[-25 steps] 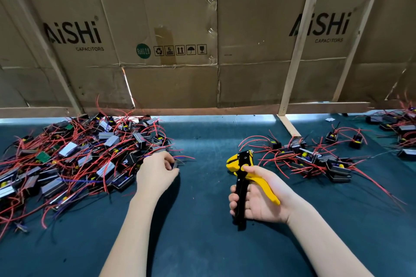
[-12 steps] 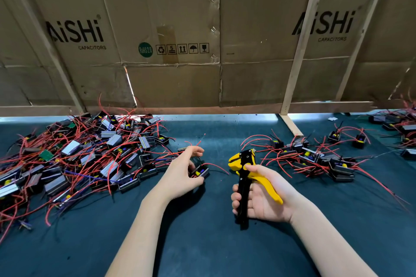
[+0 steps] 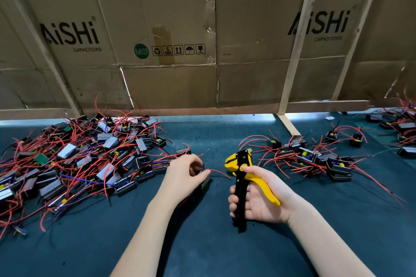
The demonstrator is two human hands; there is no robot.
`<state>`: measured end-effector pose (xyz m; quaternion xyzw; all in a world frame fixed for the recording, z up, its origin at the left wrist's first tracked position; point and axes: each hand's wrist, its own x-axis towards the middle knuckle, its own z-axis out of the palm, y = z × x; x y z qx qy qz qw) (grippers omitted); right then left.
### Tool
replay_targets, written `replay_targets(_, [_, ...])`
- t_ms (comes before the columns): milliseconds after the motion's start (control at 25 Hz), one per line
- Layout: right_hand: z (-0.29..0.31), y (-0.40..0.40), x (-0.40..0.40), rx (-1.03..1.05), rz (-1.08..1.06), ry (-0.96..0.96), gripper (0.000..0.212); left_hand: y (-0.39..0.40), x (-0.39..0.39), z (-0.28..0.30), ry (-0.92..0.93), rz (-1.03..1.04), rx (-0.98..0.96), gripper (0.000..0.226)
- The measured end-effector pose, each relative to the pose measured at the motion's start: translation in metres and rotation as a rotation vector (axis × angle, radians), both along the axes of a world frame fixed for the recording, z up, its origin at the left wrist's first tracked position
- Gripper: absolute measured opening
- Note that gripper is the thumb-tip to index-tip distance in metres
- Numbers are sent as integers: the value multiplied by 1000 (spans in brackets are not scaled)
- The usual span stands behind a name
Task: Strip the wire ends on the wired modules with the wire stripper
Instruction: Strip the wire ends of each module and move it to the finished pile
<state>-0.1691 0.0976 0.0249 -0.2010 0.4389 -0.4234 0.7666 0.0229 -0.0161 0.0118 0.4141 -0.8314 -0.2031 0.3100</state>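
Near the worktop's front edge, left hand pinches a module, red wire pointing at the wire stripper clenched in right hand; best feed only the tip squarely between open jaws.

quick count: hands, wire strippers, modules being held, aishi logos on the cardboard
hands: 2, left hand, right hand
wire stripper: 1
held wired module: 1
AiSHi logos: 2, left logo, right logo
total: 6

One head-worn view looks forward and down, close over the dark green mat; cardboard wall at 12 o'clock.
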Motion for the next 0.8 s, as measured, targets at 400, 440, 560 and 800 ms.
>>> replay_targets(400, [-1,0,-2,-20,15,3,48,11,-19,-7,-39,-138,-19,13])
replay_targets(440, [-1,0,-2,-22,12,-1,48,10,-19,-7,-7,-116,-1,11])
replay_targets(560, [-2,0,-2,-28,-1,-16,47,5,-15,-5,119,-65,100,10])
replay_targets(800, [-1,1,-4,-65,46,-16,48,7,-15,-5,262,-92,208,12])
